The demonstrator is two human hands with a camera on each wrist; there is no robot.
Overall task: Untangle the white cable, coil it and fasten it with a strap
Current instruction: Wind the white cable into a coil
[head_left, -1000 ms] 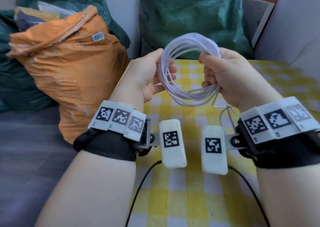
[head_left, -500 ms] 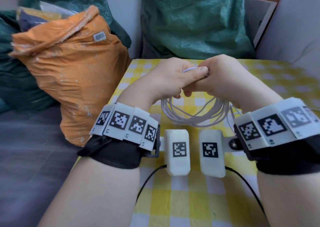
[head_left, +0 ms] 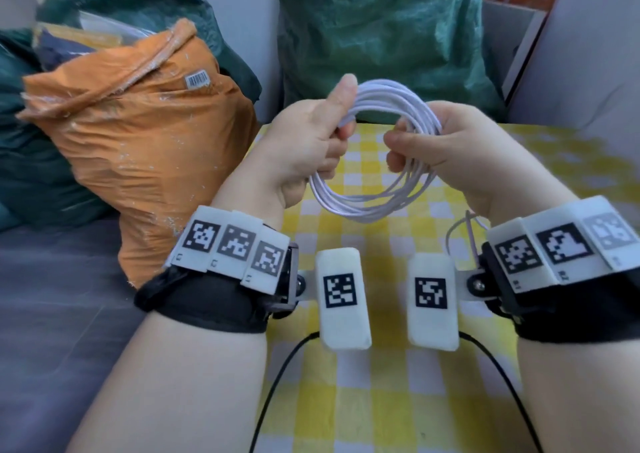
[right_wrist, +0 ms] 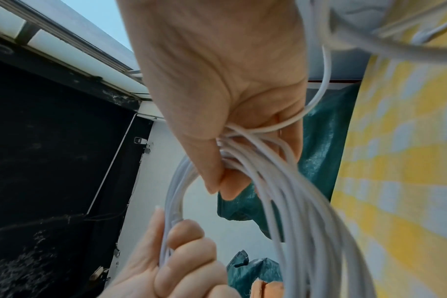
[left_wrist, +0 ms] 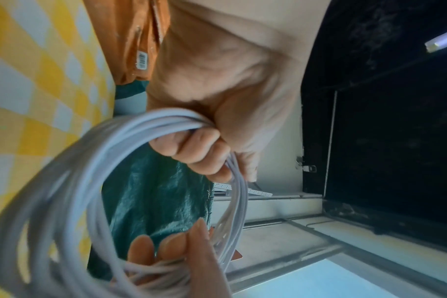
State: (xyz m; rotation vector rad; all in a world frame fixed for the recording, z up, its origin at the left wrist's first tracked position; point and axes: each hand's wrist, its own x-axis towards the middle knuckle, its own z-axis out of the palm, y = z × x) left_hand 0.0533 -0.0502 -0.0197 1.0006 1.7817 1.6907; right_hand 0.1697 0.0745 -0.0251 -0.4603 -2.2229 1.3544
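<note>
The white cable (head_left: 367, 199) is wound into a loose coil of several loops, held upright in the air above the yellow checked tablecloth (head_left: 381, 400). My left hand (head_left: 311, 141) grips the coil's left side, thumb up along the strands. My right hand (head_left: 446, 151) grips the right side with curled fingers. A loose stretch of cable (head_left: 464, 231) hangs down by the right wrist. In the left wrist view the coil (left_wrist: 89, 181) runs from my left hand (left_wrist: 204, 145) to the other hand's fingers. In the right wrist view my right hand (right_wrist: 230, 151) bunches the strands (right_wrist: 281, 201). No strap is visible.
An orange sack (head_left: 138, 134) stands at the table's left edge, with dark green sacks behind it (head_left: 374, 37). Grey upholstery (head_left: 588, 71) rises at the right. Black cords (head_left: 277, 383) run from the wrist devices across the cloth toward me.
Half a second ago both hands were pressed together low over the table with the coil hanging beneath. Now they have risen and parted, holding the coil open and upright between them.
</note>
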